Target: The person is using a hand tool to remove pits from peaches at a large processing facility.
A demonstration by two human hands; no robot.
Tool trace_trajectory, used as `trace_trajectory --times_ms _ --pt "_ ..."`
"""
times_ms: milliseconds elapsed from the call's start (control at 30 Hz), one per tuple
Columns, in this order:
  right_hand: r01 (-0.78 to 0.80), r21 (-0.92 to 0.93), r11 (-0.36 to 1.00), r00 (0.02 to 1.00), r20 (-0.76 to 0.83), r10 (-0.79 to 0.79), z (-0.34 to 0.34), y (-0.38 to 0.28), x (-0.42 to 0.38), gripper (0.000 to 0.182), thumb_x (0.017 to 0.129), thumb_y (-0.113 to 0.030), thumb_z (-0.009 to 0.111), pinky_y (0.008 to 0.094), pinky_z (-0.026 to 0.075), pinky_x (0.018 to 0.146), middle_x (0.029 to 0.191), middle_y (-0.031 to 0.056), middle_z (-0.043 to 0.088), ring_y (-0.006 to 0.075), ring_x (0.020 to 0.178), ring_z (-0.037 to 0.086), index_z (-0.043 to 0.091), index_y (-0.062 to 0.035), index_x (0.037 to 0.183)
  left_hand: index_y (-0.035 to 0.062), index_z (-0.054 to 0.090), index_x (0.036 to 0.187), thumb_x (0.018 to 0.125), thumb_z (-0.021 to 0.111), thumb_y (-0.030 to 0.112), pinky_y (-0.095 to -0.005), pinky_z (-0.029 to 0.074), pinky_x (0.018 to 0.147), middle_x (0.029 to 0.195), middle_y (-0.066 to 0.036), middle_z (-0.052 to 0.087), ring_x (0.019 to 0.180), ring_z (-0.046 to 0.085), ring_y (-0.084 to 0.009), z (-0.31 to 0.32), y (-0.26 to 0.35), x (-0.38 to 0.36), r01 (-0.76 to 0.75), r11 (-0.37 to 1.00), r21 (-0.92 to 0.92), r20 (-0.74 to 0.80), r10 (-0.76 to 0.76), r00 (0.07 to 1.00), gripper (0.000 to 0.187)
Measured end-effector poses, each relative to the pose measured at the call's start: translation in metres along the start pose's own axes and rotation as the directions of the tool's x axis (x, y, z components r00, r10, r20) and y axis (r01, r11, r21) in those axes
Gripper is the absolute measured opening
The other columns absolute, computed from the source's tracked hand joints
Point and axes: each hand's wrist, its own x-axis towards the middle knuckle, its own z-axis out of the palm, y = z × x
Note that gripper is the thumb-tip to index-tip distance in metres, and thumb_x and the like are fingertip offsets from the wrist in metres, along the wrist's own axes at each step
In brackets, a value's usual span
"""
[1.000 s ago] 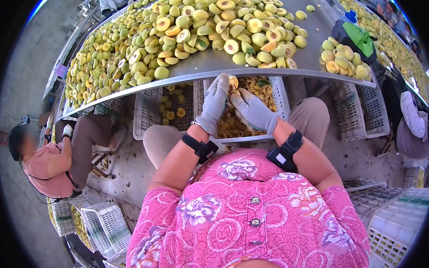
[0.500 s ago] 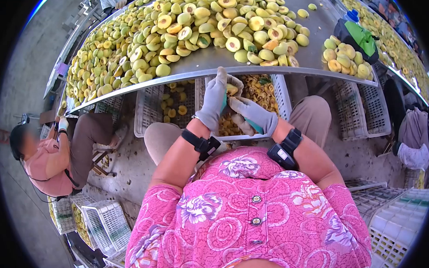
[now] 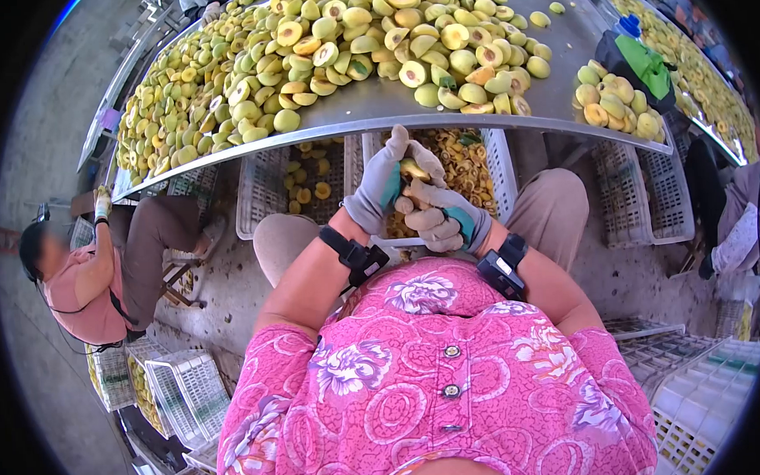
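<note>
My left hand [image 3: 380, 185], in a grey work glove with a green patch, pinches a yellow-green peach half [image 3: 413, 170] just below the table edge. My right hand [image 3: 446, 216], gloved alike, is beside it with fingers curled against the fruit's lower side. Whatever lies inside the right fingers is hidden. Beneath both hands stands a white plastic crate [image 3: 503, 170] holding brownish-yellow pits and scraps [image 3: 463, 161]. Above them, a large heap of halved peaches [image 3: 332, 51] covers much of the metal table [image 3: 359, 104].
A second crate [image 3: 257, 196] with some fruit halves sits left under the table. A smaller fruit pile [image 3: 614, 104] lies right, by a dark bag with green cloth [image 3: 644, 67]. A co-worker [image 3: 84, 281] sits at left. Stacked crates [image 3: 646, 195] stand right.
My right hand has turned and its fingers have curled up against the fruit. My left hand still holds the fruit, slightly tilted. At left, the co-worker's hand has shifted toward the table edge.
</note>
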Motion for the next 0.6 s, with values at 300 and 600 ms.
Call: trace_trajectory --times_ms 300,600 --pt "0.045 0.26 0.965 0.974 0.204 -0.101 -0.023 -0.001 0.0 0.042 0.101 -0.043 0.035 0.0199 0.019 0.028 0.062 -0.0057 0.035 0.0011 0.036 0.023 0.046 -0.0034 0.107 -0.0004 0.064 0.088 0.095 0.053 0.043 -0.0345 0.052 0.075 0.089 -0.013 0.064 0.08 0.063 -0.0214 -0.067 0.027 -0.021 -0.046 0.976 0.211 -0.652 0.176 0.738 0.045" --pt "0.087 0.066 0.994 0.984 -0.159 -0.075 -0.053 -0.003 0.001 0.044 0.097 -0.052 0.041 0.0224 0.021 0.032 0.06 -0.0079 0.032 0.0043 0.039 0.027 0.053 -0.0117 0.109 0.0038 0.062 0.113 0.086 0.061 0.024 -0.0345 0.047 0.089 0.11 -0.014 0.06 0.103 0.06 -0.0264 -0.053 0.029 0.082 -0.125 0.414 0.902 -0.072 0.43 0.9 0.034"
